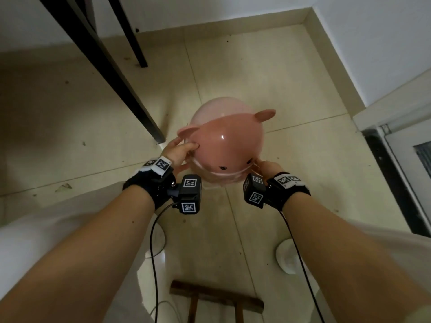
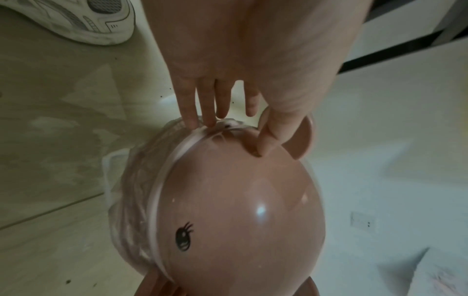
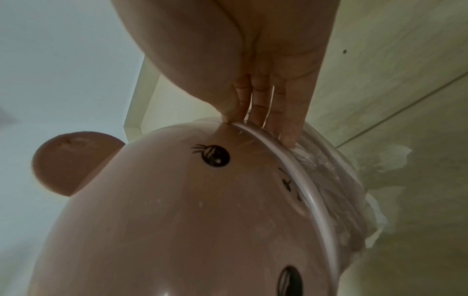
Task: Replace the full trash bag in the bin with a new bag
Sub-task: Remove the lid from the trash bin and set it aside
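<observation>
1. Tiled floor [image 1: 245,73]: the bin stands on it, near a black table leg [image 1: 130,94].
2. Pink bin [image 1: 224,145]: round-eared domed lid [image 2: 228,210] sits on top; a translucent trash bag [image 2: 131,180] is folded over the rim below the lid.
3. Left hand [image 1: 178,151]: grasping the lid's left edge, thumb on top, fingers at the rim.
4. Right hand [image 1: 268,167]: grasping the lid's right edge, fingertips [image 3: 286,132] on the rim band.
</observation>
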